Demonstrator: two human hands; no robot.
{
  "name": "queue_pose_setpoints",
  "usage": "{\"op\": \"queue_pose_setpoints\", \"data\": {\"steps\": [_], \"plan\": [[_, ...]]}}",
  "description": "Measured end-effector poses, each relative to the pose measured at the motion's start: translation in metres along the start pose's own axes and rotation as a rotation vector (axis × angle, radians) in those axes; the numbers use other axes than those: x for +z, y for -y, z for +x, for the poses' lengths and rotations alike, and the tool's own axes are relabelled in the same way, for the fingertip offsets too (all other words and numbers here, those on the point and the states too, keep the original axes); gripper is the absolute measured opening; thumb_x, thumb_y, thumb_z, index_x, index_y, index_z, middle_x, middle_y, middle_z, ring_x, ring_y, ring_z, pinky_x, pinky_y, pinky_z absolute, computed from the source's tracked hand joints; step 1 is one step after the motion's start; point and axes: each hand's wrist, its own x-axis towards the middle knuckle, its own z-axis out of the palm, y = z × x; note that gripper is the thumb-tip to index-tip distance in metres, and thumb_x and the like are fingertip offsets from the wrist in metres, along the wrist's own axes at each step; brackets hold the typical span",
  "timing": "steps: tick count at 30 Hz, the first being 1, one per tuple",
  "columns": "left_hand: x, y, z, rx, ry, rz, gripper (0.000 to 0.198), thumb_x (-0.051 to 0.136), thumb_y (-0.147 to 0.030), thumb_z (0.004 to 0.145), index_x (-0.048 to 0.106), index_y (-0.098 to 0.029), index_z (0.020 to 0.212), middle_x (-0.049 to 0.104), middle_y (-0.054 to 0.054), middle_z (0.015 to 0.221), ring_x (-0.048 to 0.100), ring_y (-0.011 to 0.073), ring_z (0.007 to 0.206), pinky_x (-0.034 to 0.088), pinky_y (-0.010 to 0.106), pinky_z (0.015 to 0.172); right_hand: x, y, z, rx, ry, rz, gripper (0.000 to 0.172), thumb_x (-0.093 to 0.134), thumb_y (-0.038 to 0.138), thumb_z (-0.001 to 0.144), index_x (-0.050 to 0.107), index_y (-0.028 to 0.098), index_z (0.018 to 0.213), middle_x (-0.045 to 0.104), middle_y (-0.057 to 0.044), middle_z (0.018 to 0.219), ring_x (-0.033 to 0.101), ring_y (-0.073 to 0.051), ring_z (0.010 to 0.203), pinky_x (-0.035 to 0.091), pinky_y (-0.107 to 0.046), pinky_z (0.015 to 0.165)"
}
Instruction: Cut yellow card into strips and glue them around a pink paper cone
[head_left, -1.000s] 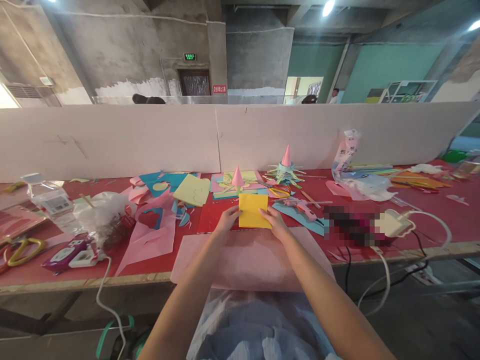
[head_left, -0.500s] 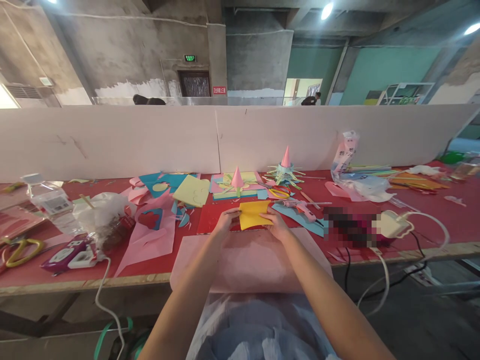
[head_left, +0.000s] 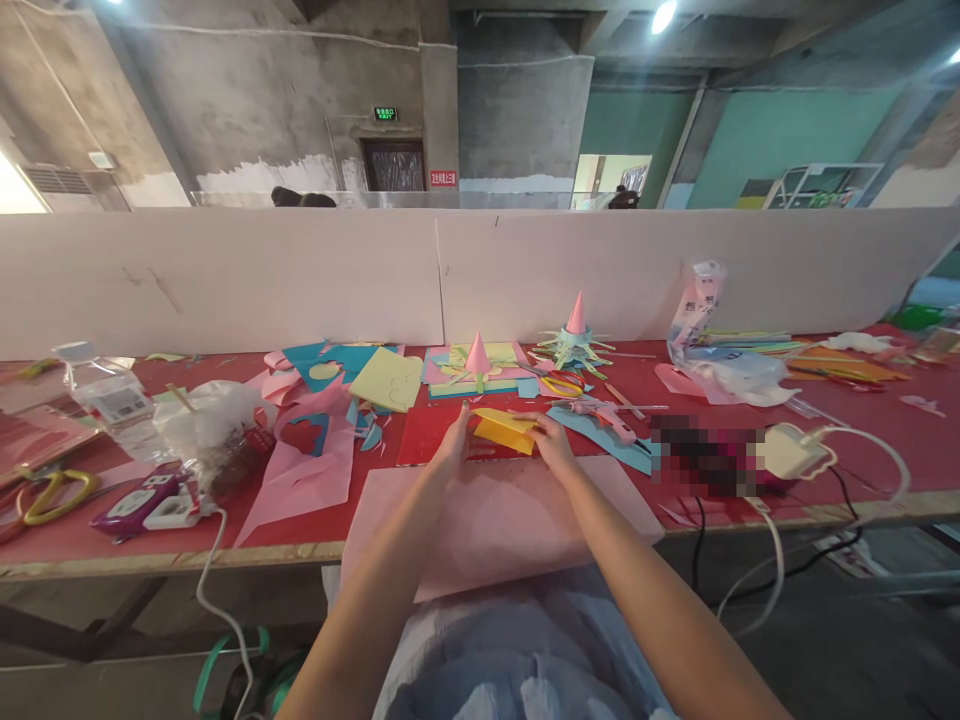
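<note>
A yellow paper square [head_left: 504, 428] is folded over between my two hands above a red sheet [head_left: 427, 435]. My left hand [head_left: 452, 452] pinches its left edge, fingers pointing up. At the paper's right edge, my right hand [head_left: 553, 442] has its fingers closed on the fold. A large pale pink sheet [head_left: 495, 520] lies under my wrists at the table's front edge. Two small pink paper cones [head_left: 477, 354] [head_left: 575, 314] stand just beyond on coloured paper scraps.
Yellow-handled scissors [head_left: 45, 492], a power strip [head_left: 146, 505] and a plastic bottle [head_left: 112, 400] lie at the left. A pink glue gun [head_left: 607, 415], a white charger [head_left: 791, 450] with cables and a plastic bag [head_left: 720, 370] sit at the right. A beige partition [head_left: 300, 270] backs the table.
The yellow paper stood upright as a flat square; it has since been folded down into a low, narrow shape between both hands. The hands stayed in place.
</note>
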Motion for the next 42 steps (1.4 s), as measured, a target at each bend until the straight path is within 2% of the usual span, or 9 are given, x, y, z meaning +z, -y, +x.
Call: {"op": "queue_pose_setpoints", "data": {"steps": [3, 6, 9, 12, 16, 20, 28, 34, 42], "plan": [[-0.001, 0.001, 0.001, 0.011, -0.022, 0.045, 0.054, 0.047, -0.060, 0.077, 0.056, -0.016, 0.108, 0.066, 0.013, 0.099, 0.066, 0.0225, 0.077, 0.055, 0.034, 0.067, 0.000, 0.000, 0.000, -0.066, 0.044, -0.032, 0.036, 0.044, 0.015, 0.068, 0.069, 0.026, 0.090, 0.065, 0.001, 0.109, 0.056, -0.019, 0.106, 0.040, -0.034, 0.094], [-0.003, 0.004, 0.004, 0.056, -0.102, 0.055, 0.038, 0.059, -0.041, 0.077, 0.057, -0.013, 0.103, 0.065, 0.013, 0.098, 0.066, 0.0208, 0.075, 0.055, 0.034, 0.068, 0.003, 0.000, -0.002, -0.047, 0.062, -0.011, 0.039, 0.042, 0.013, 0.066, 0.069, 0.026, 0.091, 0.065, 0.001, 0.110, 0.057, -0.019, 0.104, 0.042, -0.034, 0.092], [-0.005, 0.007, 0.006, 0.089, -0.161, 0.053, 0.026, 0.058, -0.029, 0.078, 0.058, -0.012, 0.097, 0.063, 0.013, 0.101, 0.064, 0.0212, 0.083, 0.055, 0.033, 0.069, 0.004, 0.003, -0.003, 0.034, 0.070, 0.069, 0.038, 0.045, 0.014, 0.064, 0.070, 0.026, 0.091, 0.064, 0.001, 0.111, 0.056, -0.020, 0.105, 0.045, -0.034, 0.088], [-0.007, 0.008, 0.008, 0.125, -0.172, 0.070, 0.021, 0.058, -0.026, 0.078, 0.061, -0.011, 0.093, 0.062, 0.012, 0.102, 0.061, 0.0226, 0.091, 0.055, 0.032, 0.070, 0.002, 0.007, -0.004, 0.175, 0.102, 0.263, 0.036, 0.049, 0.024, 0.067, 0.067, 0.025, 0.098, 0.062, -0.001, 0.116, 0.058, -0.024, 0.101, 0.052, -0.033, 0.072], [-0.008, 0.008, 0.009, 0.120, -0.151, 0.089, 0.024, 0.061, -0.027, 0.076, 0.062, -0.012, 0.094, 0.063, 0.011, 0.098, 0.060, 0.0227, 0.092, 0.055, 0.032, 0.070, -0.003, 0.007, -0.001, 0.254, 0.062, 0.501, 0.040, 0.047, 0.045, 0.077, 0.065, 0.023, 0.105, 0.062, -0.004, 0.115, 0.059, -0.026, 0.100, 0.052, -0.034, 0.064], [-0.005, 0.007, 0.008, 0.115, -0.109, 0.079, 0.026, 0.063, -0.030, 0.075, 0.062, -0.012, 0.094, 0.064, 0.010, 0.095, 0.061, 0.0213, 0.087, 0.054, 0.034, 0.073, -0.003, 0.007, 0.001, 0.310, 0.002, 0.509, 0.047, 0.046, 0.059, 0.078, 0.064, 0.024, 0.104, 0.065, -0.005, 0.109, 0.059, -0.026, 0.102, 0.051, -0.034, 0.067], [-0.001, 0.005, -0.003, -0.006, 0.171, 0.224, 0.038, 0.071, -0.040, 0.066, 0.064, -0.013, 0.091, 0.065, 0.009, 0.085, 0.061, 0.0181, 0.076, 0.050, 0.030, 0.069, 0.005, 0.016, -0.008, 0.325, 0.161, 0.323, 0.046, 0.062, 0.055, 0.070, 0.064, 0.023, 0.102, 0.068, -0.004, 0.092, 0.063, -0.022, 0.086, 0.046, -0.031, 0.070], [0.002, 0.006, -0.002, 0.044, 0.136, 0.368, 0.042, 0.071, -0.048, 0.061, 0.062, -0.012, 0.080, 0.059, 0.001, 0.066, 0.054, 0.0106, 0.059, 0.040, 0.021, 0.055, 0.007, 0.017, -0.009, 0.386, 0.155, 0.322, 0.040, 0.068, 0.050, 0.065, 0.062, 0.019, 0.089, 0.066, -0.003, 0.080, 0.061, -0.017, 0.070, 0.043, -0.026, 0.060], [0.002, 0.007, -0.001, 0.099, 0.136, 0.395, 0.044, 0.071, -0.049, 0.061, 0.061, -0.013, 0.084, 0.058, 0.001, 0.069, 0.052, 0.0090, 0.056, 0.037, 0.020, 0.049, 0.008, 0.013, -0.010, 0.384, 0.139, 0.229, 0.035, 0.065, 0.050, 0.069, 0.057, 0.022, 0.089, 0.063, 0.000, 0.078, 0.060, -0.015, 0.066, 0.045, -0.026, 0.059]]}}
